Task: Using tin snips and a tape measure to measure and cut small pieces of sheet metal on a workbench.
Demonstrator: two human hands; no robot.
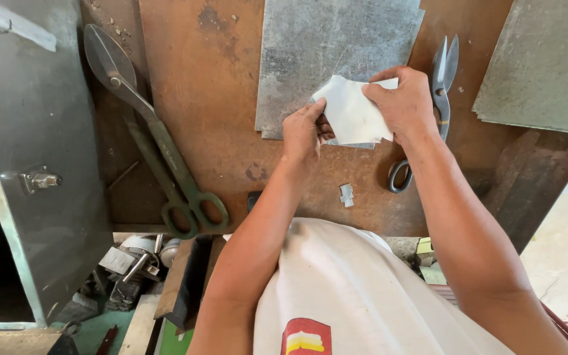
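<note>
My left hand [302, 131] and my right hand [403, 105] both grip a small white folded sheet piece [353, 113] over the rusty brown workbench [205, 98]. The left hand pinches its lower left edge, the right hand holds its upper right corner. A thin grey metal edge shows under the white piece. Behind it lies a galvanised metal sheet [310, 46]. A small bent metal clip [346, 194] rests on the bench just below the hands.
Large green-handled tin snips [159, 144] lie at the left of the bench. Smaller snips [438, 98] lie by my right hand. Another grey sheet [547, 66] sits top right. A metal box with a latch [34, 164] stands left; tools clutter the floor below.
</note>
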